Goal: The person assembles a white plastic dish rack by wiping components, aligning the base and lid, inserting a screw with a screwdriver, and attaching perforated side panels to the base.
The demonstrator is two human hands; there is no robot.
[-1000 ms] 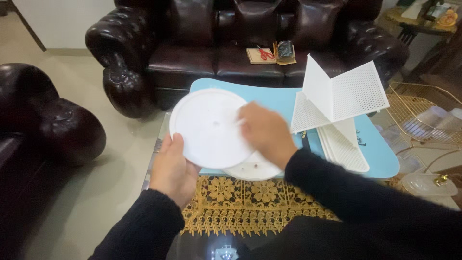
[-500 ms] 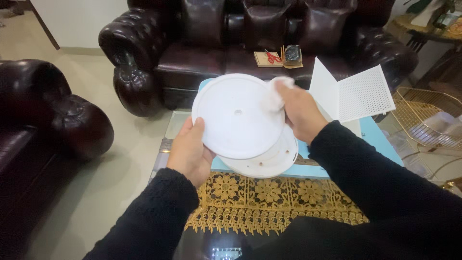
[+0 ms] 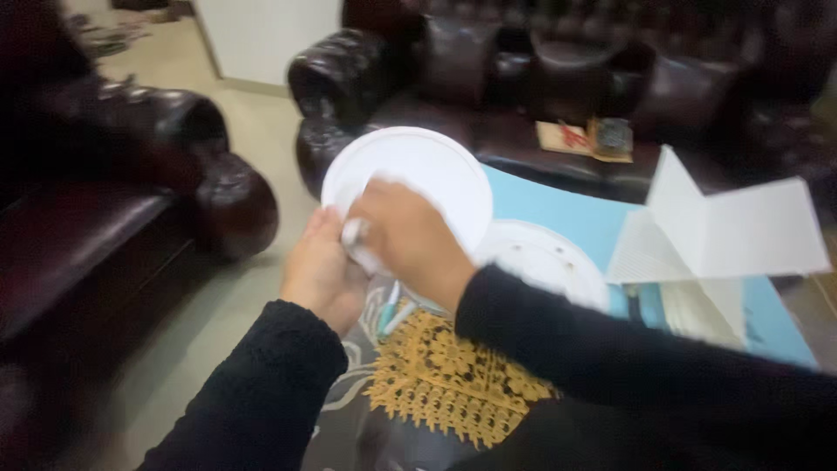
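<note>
Soft indoor light, heavy motion blur

Everything is smearing sideways; the white disc (image 3: 410,183) is glowing brightest, while the dark sofa (image 3: 540,78) and sleeves are sinking into murky, detailless shadow.

A dark brown tufted leather sofa (image 3: 558,78) runs along the back, with a matching armchair (image 3: 113,201) at the left. The floor (image 3: 253,139) between them is pale beige, and a white wall panel (image 3: 266,39) stands at the top.

Open floor is seen left of the hands. To the right, passage is blocked by a second round white plastic disc (image 3: 545,262) and folded white perforated panels (image 3: 724,228).
</note>
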